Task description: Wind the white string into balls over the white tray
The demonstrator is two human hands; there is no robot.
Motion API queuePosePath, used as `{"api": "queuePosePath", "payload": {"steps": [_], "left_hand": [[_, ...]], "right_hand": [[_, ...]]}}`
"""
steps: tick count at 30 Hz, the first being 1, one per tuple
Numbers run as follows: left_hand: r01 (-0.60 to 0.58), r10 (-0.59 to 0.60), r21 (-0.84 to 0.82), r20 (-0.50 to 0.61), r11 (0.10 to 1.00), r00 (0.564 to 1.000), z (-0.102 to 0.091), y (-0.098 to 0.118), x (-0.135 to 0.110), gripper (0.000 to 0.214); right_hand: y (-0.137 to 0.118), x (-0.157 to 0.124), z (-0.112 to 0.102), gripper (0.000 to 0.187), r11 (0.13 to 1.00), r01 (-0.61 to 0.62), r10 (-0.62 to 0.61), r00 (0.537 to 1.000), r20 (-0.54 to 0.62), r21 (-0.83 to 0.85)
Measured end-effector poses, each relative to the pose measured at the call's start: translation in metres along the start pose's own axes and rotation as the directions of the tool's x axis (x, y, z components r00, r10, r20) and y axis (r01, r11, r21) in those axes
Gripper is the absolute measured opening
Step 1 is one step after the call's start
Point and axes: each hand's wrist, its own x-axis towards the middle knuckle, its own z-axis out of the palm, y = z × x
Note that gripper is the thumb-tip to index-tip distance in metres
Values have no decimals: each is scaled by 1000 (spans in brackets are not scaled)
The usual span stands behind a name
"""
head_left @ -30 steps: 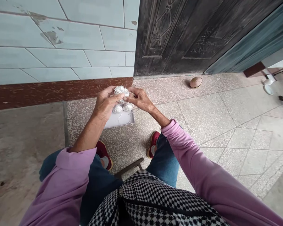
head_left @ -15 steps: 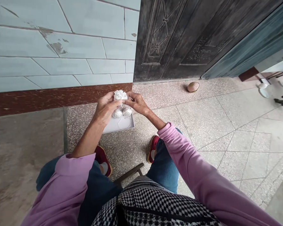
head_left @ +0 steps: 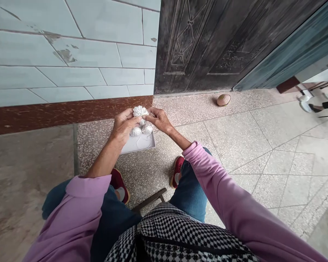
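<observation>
Between both hands I hold a white, ruffled, flower-like piece (head_left: pixel 140 111) above a shallow white tray (head_left: pixel 133 147). My left hand (head_left: pixel 123 126) grips its left side, with the thumb across the lower front. From the other side my right hand (head_left: pixel 160 121) pinches its lower right edge, thumb and fingers closed. A thin white strand shows by the right fingers. Under the hands, white round bundles with ridged surfaces, one on the left (head_left: pixel 136 131) and one on the right (head_left: pixel 147 129), rest in the tray. Loose thread lies on the tray's bottom.
A dark carved door (head_left: pixel 196 43) and a tiled wall (head_left: pixel 71 54) stand ahead. One pinkish rounded object (head_left: pixel 223 100) lies by the doorsill. Between my feet is a wooden bar (head_left: pixel 150 200). Far right, a dark limb-like shape (head_left: pixel 321 107) reaches near a white dish (head_left: pixel 305 106).
Both hands keep their hold on the white piece, with barely any shift. At the far right edge, the dark limb-like shape has moved up to the white dish.
</observation>
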Motion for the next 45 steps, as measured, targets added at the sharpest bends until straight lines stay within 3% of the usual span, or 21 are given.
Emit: {"api": "queuePosePath", "payload": {"steps": [4,10,15,19,24,26,29,32,35,38,41,45], "left_hand": [[12,-9,-36,86,999,996,-4,8,0,56],[-22,23,-45,8,999,1000,-4,3,3,59],[-49,41,-88,-88,995,995,-5,1,11,56],[-71,68,-39,-89,997,994,-9,1,15,55],[-116,133,182,-85,976,987,-14,-4,20,45],[-88,105,294,-41,952,994,-12,-5,18,40],[-50,0,390,128,919,992,-3,-2,7,40],[-52,-69,358,316,932,946,5,10,-8,41],[-28,-81,269,385,963,920,8,24,-17,40],[-10,-43,161,322,987,946,3,30,-15,42],[-8,-3,60,183,998,983,-4,29,-7,46],[21,-19,86,-23,996,1000,-11,27,2,41]], "right_hand": [[-2,0,-1,62,993,38,-43,998,47,115],[-10,-9,-5,55,982,4,-13,999,43,186],[-19,-17,-15,45,999,33,-33,999,22,11],[-30,-31,-17,36,987,76,-51,985,166,-144],[-50,-45,-20,60,979,182,-154,954,258,-89],[-58,-45,-25,66,979,190,-168,957,237,-74],[-62,-37,-35,63,990,117,-109,989,101,-81],[-52,-25,-42,63,997,47,-47,999,6,-63],[-33,-16,-41,71,998,40,-38,998,56,-38],[-20,-14,-31,77,999,44,-41,991,127,-22],[-14,-18,-22,69,997,64,-53,979,199,-52],[-17,-26,-17,60,977,119,-64,955,290,-178]]}}
